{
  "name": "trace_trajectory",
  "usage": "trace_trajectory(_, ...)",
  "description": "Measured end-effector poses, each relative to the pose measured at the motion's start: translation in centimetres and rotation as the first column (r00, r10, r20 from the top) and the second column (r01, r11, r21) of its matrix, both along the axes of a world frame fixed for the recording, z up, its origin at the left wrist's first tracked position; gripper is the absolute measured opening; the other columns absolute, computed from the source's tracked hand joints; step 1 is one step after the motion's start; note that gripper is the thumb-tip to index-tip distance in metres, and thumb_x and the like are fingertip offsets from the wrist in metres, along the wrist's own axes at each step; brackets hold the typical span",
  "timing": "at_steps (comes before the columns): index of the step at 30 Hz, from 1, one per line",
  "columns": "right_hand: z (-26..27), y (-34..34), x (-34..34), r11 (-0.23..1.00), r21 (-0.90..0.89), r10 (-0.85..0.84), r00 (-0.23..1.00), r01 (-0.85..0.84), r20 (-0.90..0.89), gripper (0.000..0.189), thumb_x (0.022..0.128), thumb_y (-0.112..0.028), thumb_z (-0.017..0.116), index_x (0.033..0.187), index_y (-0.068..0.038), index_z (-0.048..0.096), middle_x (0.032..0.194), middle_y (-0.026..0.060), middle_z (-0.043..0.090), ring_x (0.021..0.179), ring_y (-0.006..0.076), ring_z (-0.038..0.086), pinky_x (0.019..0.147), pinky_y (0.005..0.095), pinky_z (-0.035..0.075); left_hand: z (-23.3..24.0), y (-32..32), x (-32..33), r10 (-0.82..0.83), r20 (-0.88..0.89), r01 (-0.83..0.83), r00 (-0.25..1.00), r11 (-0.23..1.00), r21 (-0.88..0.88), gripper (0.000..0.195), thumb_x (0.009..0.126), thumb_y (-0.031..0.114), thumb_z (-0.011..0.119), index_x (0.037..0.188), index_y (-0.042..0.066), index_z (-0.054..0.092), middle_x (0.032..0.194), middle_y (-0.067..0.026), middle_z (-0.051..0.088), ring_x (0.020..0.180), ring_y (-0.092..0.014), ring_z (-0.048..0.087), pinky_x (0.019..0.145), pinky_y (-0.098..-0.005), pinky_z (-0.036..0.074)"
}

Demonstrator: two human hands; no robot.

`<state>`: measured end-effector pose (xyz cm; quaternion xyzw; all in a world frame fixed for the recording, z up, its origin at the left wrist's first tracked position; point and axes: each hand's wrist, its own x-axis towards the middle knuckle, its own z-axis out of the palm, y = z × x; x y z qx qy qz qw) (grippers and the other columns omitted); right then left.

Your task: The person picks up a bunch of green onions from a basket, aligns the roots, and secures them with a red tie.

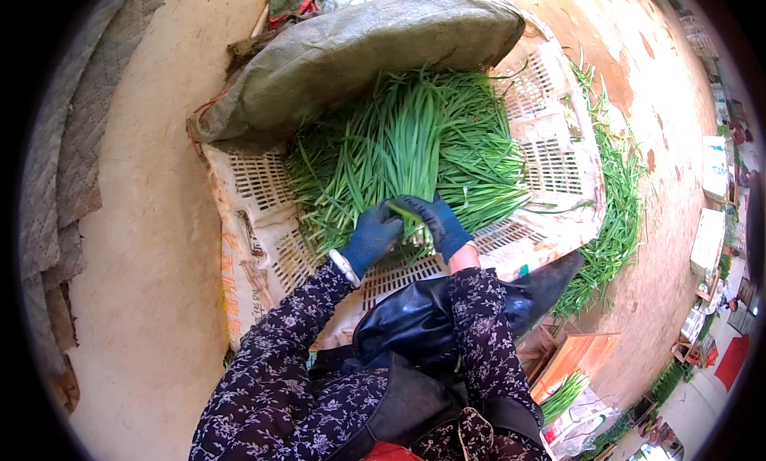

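Observation:
A pile of green, flat-leaved stalks, likely garlic chives (407, 135), lies in a white slatted plastic crate (553, 167) in front of me. My left hand (376, 232), in a dark blue knit glove, curls around the lower stems of a bunch. From the other side my right hand (441, 224), gloved alike, grips the same bunch close to its pale stem ends. One loose leaf (406, 213) crosses between my thumbs. Beneath the hands, the gloves partly hide the stem ends.
A grey-green cloth cover (371, 54) is folded over the crate's far side. Loose green leaves (619, 203) lie heaped on the floor to the right. At lower right, a small wooden stool (574, 362) stands near a bundle of green stalks (564, 395). White boxes (715, 167) stand farther right.

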<state>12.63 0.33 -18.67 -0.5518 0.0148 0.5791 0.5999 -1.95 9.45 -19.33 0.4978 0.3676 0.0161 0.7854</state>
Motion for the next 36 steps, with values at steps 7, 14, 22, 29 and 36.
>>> trace_trajectory(7,0.9,1.2,-0.9,0.999,0.001,-0.049,0.996,0.05,0.068,0.038,0.076,-0.003,0.077,0.11,0.001,0.061,0.098,0.0082,0.07,0.084,0.0163,0.067,0.076,0.0289,0.054,-1.0,0.9,-0.7,-0.121,0.186,0.101,0.975,0.988,0.115,0.026,0.093,0.007,0.057,0.119,0.003,0.057,0.105,-0.0016,0.062,0.093,-0.009,0.056,0.083,-0.0243,0.047)
trace_trajectory(14,0.8,-0.8,0.1,0.995,0.074,-0.078,0.987,0.068,0.144,0.026,0.083,-0.01,0.071,0.107,0.001,0.066,0.096,0.0117,0.07,0.084,0.0192,0.067,0.073,0.029,0.054,-10.5,1.6,-0.2,-0.024,0.146,0.041,0.989,0.992,-0.118,0.022,0.092,0.003,0.057,0.114,0.003,0.057,0.101,-0.0044,0.062,0.089,-0.013,0.058,0.08,-0.0259,0.048)
trace_trajectory(22,14.0,-8.1,2.2,0.815,0.365,-0.31,0.87,0.451,-0.384,0.065,0.09,-0.04,0.062,0.127,0.012,0.047,0.109,0.0211,0.061,0.072,0.0202,0.061,0.056,0.0314,0.052,-11.3,1.8,2.3,-0.28,-0.131,0.292,0.951,0.952,0.086,0.028,0.084,0.014,0.067,0.108,0.002,0.061,0.097,-0.0058,0.063,0.084,-0.015,0.057,0.077,-0.0285,0.048)
trace_trajectory(29,21.5,-18.2,2.8,0.821,0.364,-0.373,0.896,0.44,-0.243,0.064,0.08,-0.041,0.067,0.119,0.006,0.048,0.083,0.0076,0.053,0.055,0.0117,0.046,0.045,0.0266,0.04,6.2,2.5,4.5,-0.475,-0.13,0.429,0.87,0.6,0.675,0.048,0.091,0.021,0.066,0.132,-0.001,0.051,0.114,-0.0111,0.063,0.101,-0.015,0.059,0.089,-0.0328,0.05)
trace_trajectory(36,16.2,-28.3,0.9,0.715,0.425,-0.469,0.831,0.555,-0.297,0.045,0.079,-0.036,0.074,0.102,0.002,0.065,0.102,0.0233,0.066,0.086,0.0325,0.067,0.074,0.0449,0.058,16.7,-6.4,11.7,-0.398,0.561,0.579,0.726,0.794,-0.186,0.069,0.092,0.052,0.056,0.136,0.0,0.046,0.121,-0.0149,0.062,0.101,-0.023,0.063,0.088,-0.0354,0.05)
